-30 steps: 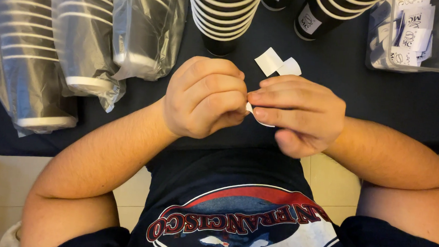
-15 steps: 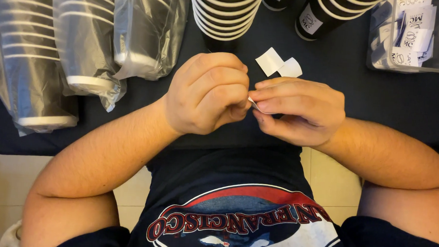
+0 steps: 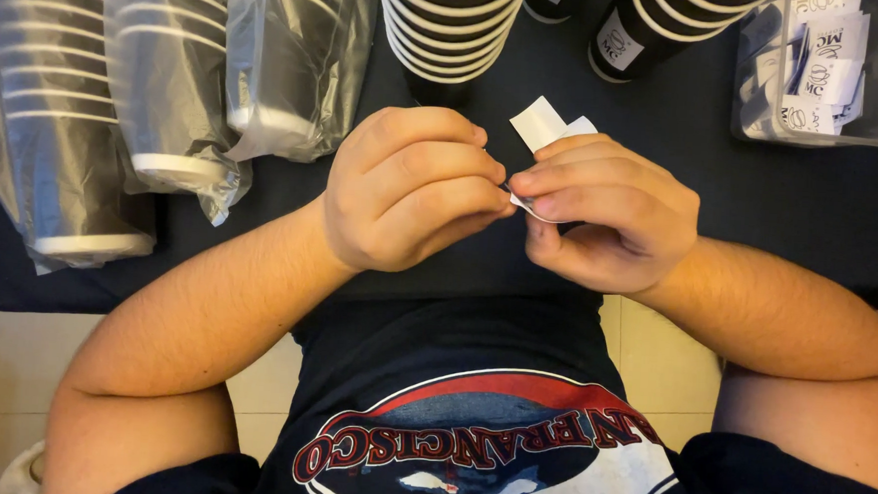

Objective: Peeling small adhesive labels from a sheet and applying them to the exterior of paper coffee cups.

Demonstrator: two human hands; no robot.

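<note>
A dark table (image 3: 741,213) carries bagged cup stacks (image 3: 116,110), a clear tub (image 3: 828,77) of labels, and loose cups. Over its near edge, the left hand (image 3: 412,190) and right hand (image 3: 606,221) pinch a small white sticker (image 3: 540,127) between fingertips. Peeling slowly from one corner should keep it flat.

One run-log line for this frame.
left hand: pinching white sticker slip | right hand: pinching same slip | white backing scraps: on dark tablecloth
</note>
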